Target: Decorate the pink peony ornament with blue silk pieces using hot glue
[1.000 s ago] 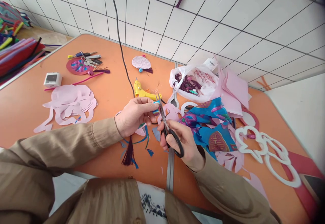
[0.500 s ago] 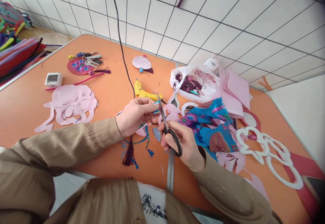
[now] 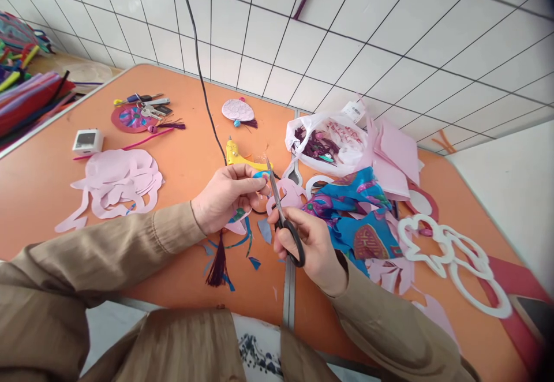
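Between thumb and fingers, my left hand (image 3: 229, 193) pinches a small blue patterned fabric piece (image 3: 261, 175), most of it covered by the fingers. My right hand (image 3: 309, 238) grips black-handled scissors (image 3: 291, 238), whose blades point up and away, right beside the fabric piece. The blades look nearly closed. Under my left hand lies a pink and green piece (image 3: 236, 224), partly hidden, and a dark purple tassel (image 3: 217, 266) stretches toward me below it. Blue fabric scraps (image 3: 254, 263) are scattered close by.
A yellow glue gun (image 3: 242, 157) with a black cord lies beyond my hands. To the right are blue patterned fabric (image 3: 363, 220), a plastic bag (image 3: 346, 145) of tassels and white templates (image 3: 426, 243). Pink cutouts (image 3: 116, 180), keys (image 3: 151, 108) and a white cube (image 3: 88, 141) are at left.
The scissor blades have closed somewhat and the blue fabric piece has turned in my left fingers. The whole view has shifted slightly.
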Demonstrator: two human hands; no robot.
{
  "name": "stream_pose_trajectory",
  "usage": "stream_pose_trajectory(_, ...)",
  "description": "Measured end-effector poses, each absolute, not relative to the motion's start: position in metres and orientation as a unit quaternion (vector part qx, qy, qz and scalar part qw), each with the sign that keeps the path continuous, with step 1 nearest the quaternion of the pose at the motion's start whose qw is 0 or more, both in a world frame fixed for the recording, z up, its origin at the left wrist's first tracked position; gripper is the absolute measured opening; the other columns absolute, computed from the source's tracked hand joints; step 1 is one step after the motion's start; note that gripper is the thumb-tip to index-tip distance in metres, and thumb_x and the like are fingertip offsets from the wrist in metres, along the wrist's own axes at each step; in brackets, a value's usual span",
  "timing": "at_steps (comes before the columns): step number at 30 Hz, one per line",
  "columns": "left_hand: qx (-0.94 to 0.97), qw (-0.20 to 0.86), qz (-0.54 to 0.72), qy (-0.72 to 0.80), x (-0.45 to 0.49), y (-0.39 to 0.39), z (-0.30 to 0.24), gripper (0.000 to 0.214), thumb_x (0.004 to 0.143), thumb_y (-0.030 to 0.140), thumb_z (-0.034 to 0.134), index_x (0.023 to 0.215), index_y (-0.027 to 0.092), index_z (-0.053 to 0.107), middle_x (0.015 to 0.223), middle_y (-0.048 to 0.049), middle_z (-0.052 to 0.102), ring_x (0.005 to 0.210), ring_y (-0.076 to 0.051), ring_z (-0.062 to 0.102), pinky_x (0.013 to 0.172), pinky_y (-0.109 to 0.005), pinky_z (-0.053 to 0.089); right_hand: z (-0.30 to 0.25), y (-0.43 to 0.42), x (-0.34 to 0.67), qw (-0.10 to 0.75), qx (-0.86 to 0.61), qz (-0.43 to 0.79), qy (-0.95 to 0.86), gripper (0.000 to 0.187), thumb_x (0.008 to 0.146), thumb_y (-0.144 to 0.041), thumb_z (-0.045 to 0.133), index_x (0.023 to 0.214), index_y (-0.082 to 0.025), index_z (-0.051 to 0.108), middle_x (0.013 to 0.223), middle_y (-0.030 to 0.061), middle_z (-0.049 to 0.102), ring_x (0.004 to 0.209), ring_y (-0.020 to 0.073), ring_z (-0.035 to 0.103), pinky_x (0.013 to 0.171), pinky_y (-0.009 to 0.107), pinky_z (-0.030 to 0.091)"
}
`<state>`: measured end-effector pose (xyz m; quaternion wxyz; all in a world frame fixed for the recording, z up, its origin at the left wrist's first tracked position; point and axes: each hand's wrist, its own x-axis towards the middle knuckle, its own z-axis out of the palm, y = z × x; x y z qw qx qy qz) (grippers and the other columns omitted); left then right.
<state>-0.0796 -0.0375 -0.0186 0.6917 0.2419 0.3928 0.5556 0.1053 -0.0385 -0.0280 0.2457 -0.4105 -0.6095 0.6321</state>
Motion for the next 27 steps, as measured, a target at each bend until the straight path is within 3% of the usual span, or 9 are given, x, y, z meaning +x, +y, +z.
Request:
stream_pose_trajectory(5,0.238,0.684,0.563,0.398,-0.081,-0.036,-0.014,0.02,0.067,0.01,0.078,0.07,0.013,0.059,0.057,0.0011,0.062,0.039,-0.007,0.053,0.033,-0.014,0.037,-0.031,-0.032,0.116,0.256,-0.34,0.651,-0.629,0.051,0.077,-0.066,0.069,0.089,-0.018,0.059,0.057,-0.001,0.059,0.047,0.0121,0.056,0.045,0.024,0.048)
stream_pose_trajectory(8,0.248,0.688,0.552,0.4,-0.082,-0.036,-0.01,0.022,0.065,0.01,0.08,0.069,0.013,0.06,0.054,0.0027,0.059,0.037,-0.006,0.049,0.033,-0.015,0.036,-0.029,-0.026,0.123,0.259,-0.309,0.646,-0.648,0.053,0.079,-0.069,0.067,0.093,-0.018,0.06,0.061,0.0002,0.061,0.05,0.0134,0.058,0.047,0.026,0.049)
stream_pose_trajectory(13,0.327,0.721,0.474,0.385,-0.084,-0.039,-0.011,0.019,0.066,0.016,0.081,0.068,0.012,0.063,0.05,0.0032,0.056,0.037,-0.004,0.046,0.034,-0.015,0.033,-0.025,-0.022,0.12,0.338,-0.347,0.586,-0.649,0.03,0.083,-0.044,0.073,0.098,-0.022,0.059,0.077,0.0008,0.065,0.064,0.0142,0.062,0.056,0.027,0.051)
stream_pose_trajectory(16,0.373,0.736,0.413,0.384,-0.081,-0.042,-0.013,0.018,0.07,0.018,0.079,0.068,0.012,0.063,0.055,0.0022,0.059,0.037,-0.003,0.043,0.034,-0.014,0.029,-0.026,-0.023,0.113,0.406,-0.342,0.563,-0.633,0.032,0.075,-0.024,0.077,0.101,-0.024,0.059,0.086,-0.0013,0.067,0.075,0.0136,0.065,0.067,0.028,0.054)
stream_pose_trajectory(21,0.435,0.708,0.375,0.411,-0.074,-0.045,-0.015,0.019,0.066,0.015,0.082,0.068,0.012,0.064,0.052,0.004,0.057,0.037,-0.003,0.046,0.033,-0.013,0.027,-0.028,-0.023,0.107,0.419,-0.345,0.568,-0.619,0.026,0.075,-0.017,0.073,0.096,-0.025,0.059,0.073,-0.005,0.062,0.063,0.0113,0.06,0.058,0.026,0.051)
stream_pose_trajectory(24,0.376,0.755,0.373,0.387,-0.076,-0.043,-0.017,0.03,0.069,0.032,0.086,0.072,0.012,0.064,0.06,0.0006,0.062,0.042,-0.006,0.054,0.036,-0.014,0.032,-0.03,-0.022,0.109,0.445,-0.36,0.56,-0.598,0.027,0.075,-0.018,0.074,0.095,-0.026,0.059,0.071,-0.0048,0.063,0.058,0.011,0.058,0.053,0.026,0.05)
stream_pose_trajectory(27,0.3,0.807,0.367,0.353,-0.079,-0.039,-0.021,0.05,0.075,0.061,0.075,0.078,0.012,0.065,0.068,-0.0052,0.067,0.048,-0.012,0.061,0.04,-0.019,0.042,-0.031,-0.021,0.11,0.472,-0.386,0.54,-0.58,0.029,0.073,-0.018,0.077,0.096,-0.029,0.061,0.075,-0.004,0.064,0.057,0.0112,0.057,0.051,0.028,0.052)
